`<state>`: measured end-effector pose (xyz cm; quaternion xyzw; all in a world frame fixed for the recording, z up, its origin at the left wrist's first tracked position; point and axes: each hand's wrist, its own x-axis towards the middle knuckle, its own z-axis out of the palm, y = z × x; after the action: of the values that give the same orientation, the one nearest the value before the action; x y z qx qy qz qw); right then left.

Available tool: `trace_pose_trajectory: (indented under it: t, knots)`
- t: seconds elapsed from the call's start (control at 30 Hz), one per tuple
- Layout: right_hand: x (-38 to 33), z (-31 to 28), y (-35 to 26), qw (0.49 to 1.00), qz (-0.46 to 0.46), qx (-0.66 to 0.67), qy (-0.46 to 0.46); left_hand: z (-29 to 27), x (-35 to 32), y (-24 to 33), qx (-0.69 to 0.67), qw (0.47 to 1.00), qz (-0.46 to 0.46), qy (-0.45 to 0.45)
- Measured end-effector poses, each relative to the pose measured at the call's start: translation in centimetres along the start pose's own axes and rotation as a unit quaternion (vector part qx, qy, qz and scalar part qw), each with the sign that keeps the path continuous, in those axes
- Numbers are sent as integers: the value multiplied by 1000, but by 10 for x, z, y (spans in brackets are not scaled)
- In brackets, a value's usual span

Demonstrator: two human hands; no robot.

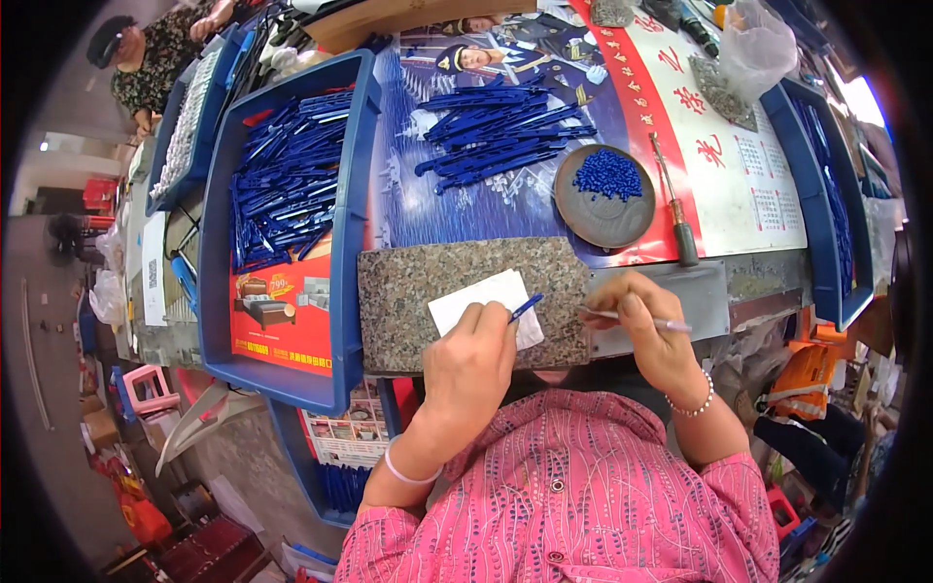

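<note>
My left hand [466, 364] is closed, its fingertips gripping a small slim blue piece [526, 308] over a white folded pad [466, 303]. The pad lies on a speckled granite slab [418, 277] in front of me. To the right, my right hand [653, 335] pinches a thin stick-like tool [671, 325] with a pale purple end; its tip points left, by the slab's right edge. Beyond the slab, a round brown dish [590, 225] holds many tiny blue pieces [604, 175]. Long slim blue plastic parts [505, 136] lie heaped behind it.
A blue tray [345, 321] of slim blue parts stands at the left, another blue tray [826, 223] at the right. A screwdriver [685, 233] lies right of the dish. A lower tray [292, 437] sits below the table edge. Another person [165, 58] is at the far left.
</note>
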<state>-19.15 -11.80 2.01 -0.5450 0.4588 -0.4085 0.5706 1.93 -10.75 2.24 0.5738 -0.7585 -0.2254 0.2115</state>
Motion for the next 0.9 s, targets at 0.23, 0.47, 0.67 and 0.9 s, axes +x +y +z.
trace_pose_trajectory:
  t: [0.23,0.47,0.67,0.9]
  knots:
    - [-29,13,-14,995,30,89,14,-15,-13,34,0,987,117,107]
    - [-29,23,-2,970,80,231,-4,-15,-18,49,-20,992,101,66]
    - [-26,16,-11,956,161,245,-1,-11,-19,47,-346,927,-95,-109]
    - [-23,12,-8,944,190,270,-4,-9,-15,46,-566,746,-272,-221]
